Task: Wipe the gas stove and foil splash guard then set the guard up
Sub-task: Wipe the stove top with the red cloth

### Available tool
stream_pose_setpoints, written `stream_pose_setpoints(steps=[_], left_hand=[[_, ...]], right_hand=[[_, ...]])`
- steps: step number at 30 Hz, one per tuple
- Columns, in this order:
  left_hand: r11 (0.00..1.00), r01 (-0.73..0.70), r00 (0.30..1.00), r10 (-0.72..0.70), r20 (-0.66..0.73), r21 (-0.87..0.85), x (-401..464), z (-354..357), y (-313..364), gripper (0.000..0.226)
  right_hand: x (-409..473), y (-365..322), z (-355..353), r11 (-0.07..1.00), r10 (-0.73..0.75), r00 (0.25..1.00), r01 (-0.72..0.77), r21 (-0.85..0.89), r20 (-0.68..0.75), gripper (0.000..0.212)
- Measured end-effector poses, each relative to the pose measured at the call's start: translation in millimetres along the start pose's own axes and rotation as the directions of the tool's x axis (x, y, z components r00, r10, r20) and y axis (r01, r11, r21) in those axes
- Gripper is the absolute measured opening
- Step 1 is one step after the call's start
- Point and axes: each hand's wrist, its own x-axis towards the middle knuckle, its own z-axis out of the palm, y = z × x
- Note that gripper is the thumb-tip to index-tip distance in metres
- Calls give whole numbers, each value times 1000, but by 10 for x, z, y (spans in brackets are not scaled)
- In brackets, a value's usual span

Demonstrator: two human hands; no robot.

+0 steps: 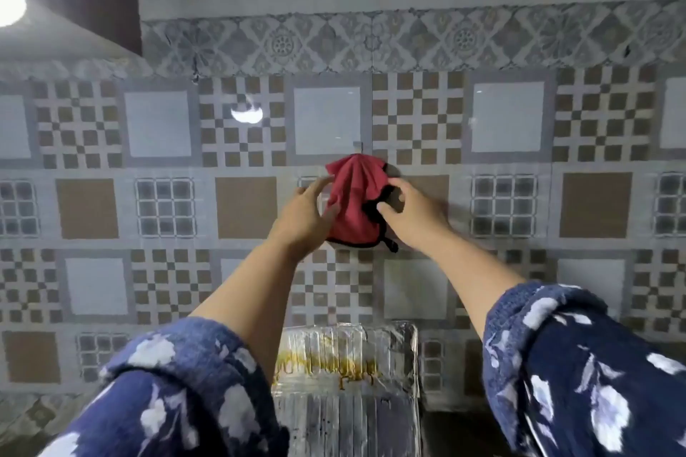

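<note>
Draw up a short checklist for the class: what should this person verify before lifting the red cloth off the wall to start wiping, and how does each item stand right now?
1. Cloth located: ok. The red cloth hangs gathered at its top from a wall hook on the tiled wall.
2. Left hand on the cloth: ok, fingers touch its left edge.
3. Right hand on the cloth: ok, fingers press its black-trimmed right edge.
4. Cloth freed from the hook: not ok.
5. Foil splash guard needs wiping: ok, yellow-brown stains run across it.
6. Gas stove condition: cannot tell, it is out of view.
</note>
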Motion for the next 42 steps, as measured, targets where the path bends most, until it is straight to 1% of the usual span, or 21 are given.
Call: stream_pose_setpoints(steps=[3, 5, 7, 9, 12, 14, 17, 20, 27, 32, 35, 38, 42], left_hand=[[992, -44, 999, 41, -23, -117, 241, 155, -74, 60], [985, -67, 997, 59, -57, -157, 360, 258, -105, 61], [979, -79, 992, 58, -112, -187, 445, 316, -124, 61], [972, -69, 990, 39, -136, -226, 498, 334, -129, 58], [956, -33, 986, -17, -166, -291, 544, 305, -87, 54], [948, -38, 982, -23, -187, -316, 547, 247, -39, 54], [939, -62, 982, -2, -188, -337, 434, 115, 79, 55], [935, -56, 987, -1, -161, -349, 149, 54, 224, 57], [931, 70, 997, -72, 7, -358, -967, 231, 694, 61], [904, 147, 988, -116, 100, -403, -1851, 487, 1136, 63], [899, 192, 978, -142, 153, -393, -2338, 671, 1392, 68], [882, 232, 967, -164, 193, -411, -2756, 834, 1610, 73], [843, 282, 953, -189, 238, -458, -3213, 991, 1905, 70]], right_hand=[[289, 14, 206, 983, -28, 996, 43, 178, -85, 65], [429, -9, 311, 969, -49, 991, 77, 234, -122, 68], [543, -18, 371, 964, -22, 986, 65, 259, -165, 67], [601, -38, 407, 948, 35, 980, 30, 316, -198, 58], [638, -70, 425, 893, 126, 969, -17, 449, -213, 35], [636, -116, 366, 874, 132, 966, -6, 486, -224, 32], [524, -201, 200, 879, 101, 960, 36, 475, -261, 33], [197, -230, 7, 877, 99, 968, 25, 479, -231, 31], [-972, 56, -414, 892, 175, 982, -125, 434, -77, 26], [-1902, 302, -805, 883, 231, 972, -194, 428, -34, 29], [-2429, 447, -1052, 870, 276, 961, -255, 422, 12, 28], [-2881, 557, -1286, 881, 274, 960, -274, 386, 56, 24], [-3330, 592, -1575, 925, 248, 967, -255, 281, 59, 24]])
